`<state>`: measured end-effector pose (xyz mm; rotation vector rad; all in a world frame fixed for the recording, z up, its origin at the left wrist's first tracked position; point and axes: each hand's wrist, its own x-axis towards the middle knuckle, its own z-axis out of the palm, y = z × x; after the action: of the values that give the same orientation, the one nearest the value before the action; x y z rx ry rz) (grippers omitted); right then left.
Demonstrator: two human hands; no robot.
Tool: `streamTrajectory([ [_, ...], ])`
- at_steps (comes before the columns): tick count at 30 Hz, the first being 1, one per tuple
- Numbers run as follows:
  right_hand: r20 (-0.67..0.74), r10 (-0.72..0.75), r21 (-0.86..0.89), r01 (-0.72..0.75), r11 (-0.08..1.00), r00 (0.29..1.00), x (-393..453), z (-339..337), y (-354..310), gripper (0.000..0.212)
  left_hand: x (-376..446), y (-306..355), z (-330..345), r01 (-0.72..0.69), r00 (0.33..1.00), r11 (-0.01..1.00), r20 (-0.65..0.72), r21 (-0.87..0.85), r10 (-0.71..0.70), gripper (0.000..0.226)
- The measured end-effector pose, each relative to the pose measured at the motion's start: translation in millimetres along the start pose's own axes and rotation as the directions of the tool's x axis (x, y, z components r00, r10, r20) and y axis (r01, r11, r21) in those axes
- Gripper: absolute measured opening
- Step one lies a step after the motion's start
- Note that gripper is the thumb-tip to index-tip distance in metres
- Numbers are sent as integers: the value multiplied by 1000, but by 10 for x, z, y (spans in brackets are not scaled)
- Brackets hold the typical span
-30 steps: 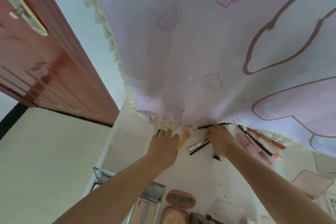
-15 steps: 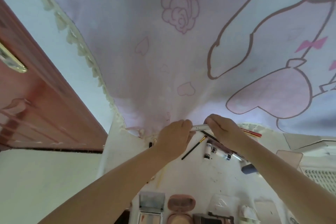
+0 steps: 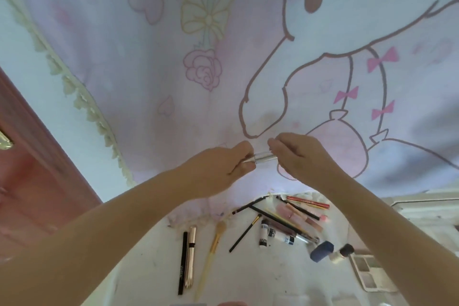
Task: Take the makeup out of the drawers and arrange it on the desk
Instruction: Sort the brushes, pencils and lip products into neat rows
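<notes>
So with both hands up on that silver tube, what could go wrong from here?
1. Both hands, left and right, pinch the silver tube by its ends above the desk; if it pulls apart or slips, a piece could drop onto the makeup below.
2. The pencils and small tubes lie crossed in a loose pile; setting another item there could roll some.

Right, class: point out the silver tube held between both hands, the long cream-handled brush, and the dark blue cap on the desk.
Silver tube (image 3: 263, 157): head view, its middle.
Cream-handled brush (image 3: 211, 253): head view, mid-handle.
Dark blue cap (image 3: 321, 251): head view, its side.
</notes>
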<state>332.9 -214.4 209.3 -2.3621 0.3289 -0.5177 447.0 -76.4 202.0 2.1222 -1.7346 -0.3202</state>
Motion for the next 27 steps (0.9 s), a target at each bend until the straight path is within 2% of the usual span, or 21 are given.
streamTrajectory([
  [2, -23, 46, -26, -47, 999, 999, 58, -21, 5, 41, 54, 7, -45, 16, 997, 997, -81, 82, -9, 13],
  [5, -47, 15, 212, -4, 977, 999, 56, -36, -7, 25, 123, 18, -96, 31, 991, 999, -129, 29, -27, 16],
  [7, -39, -26, 313, 37, 949, 999, 62, -48, 33, 32, 153, -2, -125, 58, 990, 998, -127, -1, -58, 21],
  [9, 29, 12, 375, -22, 927, 999, 61, -52, 39, 28, 156, -15, -121, 82, 988, 997, -133, 11, -80, 22],
  [11, 106, 77, 335, -109, 936, 991, 63, -44, 32, 14, 133, -23, -94, 79, 987, 996, -142, 38, -73, 22],
  [13, 99, 89, 176, -105, 979, 991, 57, -24, 33, 32, 108, -27, -59, 74, 989, 995, -137, 68, -64, 26],
  [14, 82, 67, 175, -80, 981, 994, 53, -8, 59, 31, 92, -35, -44, 75, 989, 995, -130, 71, -66, 25],
  [16, 90, 10, 305, -37, 952, 996, 31, 6, 82, 26, 50, -66, -32, 83, 989, 995, -125, 51, -77, 21],
  [17, 113, -9, 385, -35, 922, 994, 22, 5, 97, 32, 27, -87, -28, 87, 989, 995, -124, 45, -81, 19],
  [19, 193, 12, 440, -97, 893, 981, 20, 8, 88, 31, -12, -123, -16, 87, 990, 994, -113, 60, -80, 19],
  [21, 236, 68, 332, -146, 932, 969, 36, 57, 64, 14, -53, -152, 13, 87, 992, 994, -98, 73, -79, 23],
  [23, 205, 80, 189, -120, 975, 976, 41, 127, 31, 28, -89, -179, 40, 96, 993, 992, -81, 80, -90, 25],
  [25, 156, 55, 295, -100, 950, 986, 33, 175, 46, 26, -124, -203, 46, 119, 991, 990, -69, 79, -113, 21],
  [27, 171, 32, 473, -110, 874, 985, 36, 192, 74, 33, -161, -235, 32, 152, 987, 985, -65, 78, -147, 20],
])
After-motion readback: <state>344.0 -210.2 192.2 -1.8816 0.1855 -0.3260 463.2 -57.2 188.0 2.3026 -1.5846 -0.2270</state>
